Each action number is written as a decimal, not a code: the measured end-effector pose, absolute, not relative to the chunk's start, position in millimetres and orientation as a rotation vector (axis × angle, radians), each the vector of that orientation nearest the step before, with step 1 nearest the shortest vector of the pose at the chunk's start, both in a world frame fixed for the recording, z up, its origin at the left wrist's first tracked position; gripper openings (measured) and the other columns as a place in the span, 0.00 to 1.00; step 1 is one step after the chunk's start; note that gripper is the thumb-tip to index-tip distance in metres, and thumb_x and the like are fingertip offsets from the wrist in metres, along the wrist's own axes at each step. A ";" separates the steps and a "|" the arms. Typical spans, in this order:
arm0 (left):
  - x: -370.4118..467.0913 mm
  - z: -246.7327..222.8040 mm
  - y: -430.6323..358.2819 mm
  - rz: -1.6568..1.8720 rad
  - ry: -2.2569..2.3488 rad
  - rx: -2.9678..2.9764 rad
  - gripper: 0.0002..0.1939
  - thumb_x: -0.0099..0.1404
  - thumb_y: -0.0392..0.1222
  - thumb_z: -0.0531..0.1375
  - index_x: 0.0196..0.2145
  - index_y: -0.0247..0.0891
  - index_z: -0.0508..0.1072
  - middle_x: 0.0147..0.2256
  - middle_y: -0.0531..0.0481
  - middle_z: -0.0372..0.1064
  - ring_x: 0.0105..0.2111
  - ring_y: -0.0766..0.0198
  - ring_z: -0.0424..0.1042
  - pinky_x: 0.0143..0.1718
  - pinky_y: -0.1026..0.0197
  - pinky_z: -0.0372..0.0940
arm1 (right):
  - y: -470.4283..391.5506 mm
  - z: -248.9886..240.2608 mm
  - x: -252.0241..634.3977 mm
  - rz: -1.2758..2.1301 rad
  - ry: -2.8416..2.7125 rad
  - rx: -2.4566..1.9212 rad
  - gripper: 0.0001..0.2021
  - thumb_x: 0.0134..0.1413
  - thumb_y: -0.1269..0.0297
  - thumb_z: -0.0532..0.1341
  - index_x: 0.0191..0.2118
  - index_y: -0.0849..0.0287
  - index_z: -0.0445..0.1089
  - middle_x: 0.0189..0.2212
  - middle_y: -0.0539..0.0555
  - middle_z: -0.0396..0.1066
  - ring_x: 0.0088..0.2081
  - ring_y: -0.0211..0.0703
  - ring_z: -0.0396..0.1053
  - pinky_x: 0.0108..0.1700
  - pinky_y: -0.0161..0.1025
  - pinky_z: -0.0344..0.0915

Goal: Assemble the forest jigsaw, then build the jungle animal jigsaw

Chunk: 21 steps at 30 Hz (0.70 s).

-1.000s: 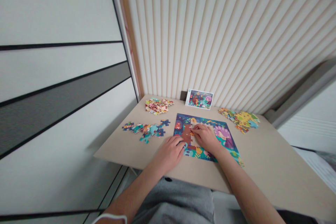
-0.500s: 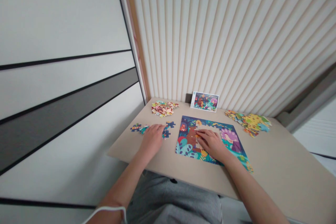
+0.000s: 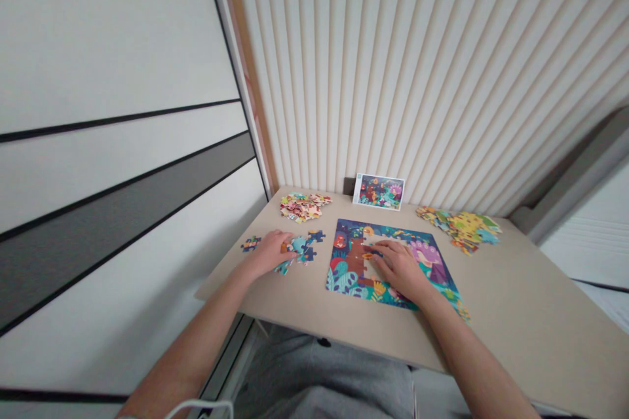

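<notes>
A partly assembled puzzle (image 3: 346, 268) lies on the table, its dark, colourful border joined around a gap showing bare tabletop. Over that gap rests my right hand (image 3: 396, 265), its fingers bent and touching the puzzle near the brown tree; what they hold, if anything, is too small to name. My left hand (image 3: 270, 254) is at a small group of loose blue pieces (image 3: 308, 254) left of the puzzle, thumb and fingers apart around a light-blue piece (image 3: 297, 244). Whether it grips that piece is unclear.
A picture card (image 3: 379, 192) leans upright at the back of the table (image 3: 511, 301). Pink and cream pieces (image 3: 302, 207) are piled at the back left, yellow and green ones (image 3: 464, 228) at the right. A pleated blind hangs behind; a white panelled surface stands at the left.
My left hand has moved a little left, and blue pieces it covered now show beside its fingers. My right hand stays over the gap. The whole view has shifted slightly.
</notes>
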<state>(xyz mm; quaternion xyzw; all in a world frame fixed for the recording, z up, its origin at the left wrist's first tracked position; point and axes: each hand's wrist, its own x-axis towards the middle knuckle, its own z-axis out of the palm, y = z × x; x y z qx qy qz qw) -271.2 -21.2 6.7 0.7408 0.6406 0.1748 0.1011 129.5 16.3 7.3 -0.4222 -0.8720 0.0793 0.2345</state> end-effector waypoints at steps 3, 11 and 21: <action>-272.6 5.8 -17.3 0.477 1.947 2.191 0.27 0.61 0.52 0.66 0.55 0.39 0.73 0.50 0.40 0.71 0.51 0.48 0.70 0.55 0.53 0.62 | 17.6 7.1 132.3 0.191 -2.353 -1.180 0.17 0.69 0.58 0.52 0.55 0.51 0.74 0.54 0.58 0.73 0.54 0.51 0.69 0.59 0.51 0.62; -269.6 5.4 -18.4 0.639 1.921 2.157 0.26 0.59 0.48 0.68 0.54 0.41 0.73 0.49 0.43 0.69 0.50 0.49 0.70 0.54 0.52 0.63 | 20.0 5.8 135.6 0.202 -2.329 -1.184 0.17 0.69 0.58 0.52 0.54 0.52 0.74 0.53 0.58 0.73 0.54 0.51 0.68 0.59 0.51 0.62; -266.6 27.3 -36.5 1.102 1.818 1.879 0.23 0.62 0.51 0.64 0.52 0.38 0.74 0.35 0.50 0.70 0.33 0.60 0.71 0.37 0.59 0.68 | 17.7 7.3 134.4 0.209 -2.318 -1.198 0.17 0.69 0.58 0.52 0.53 0.52 0.75 0.53 0.57 0.73 0.54 0.52 0.69 0.59 0.52 0.62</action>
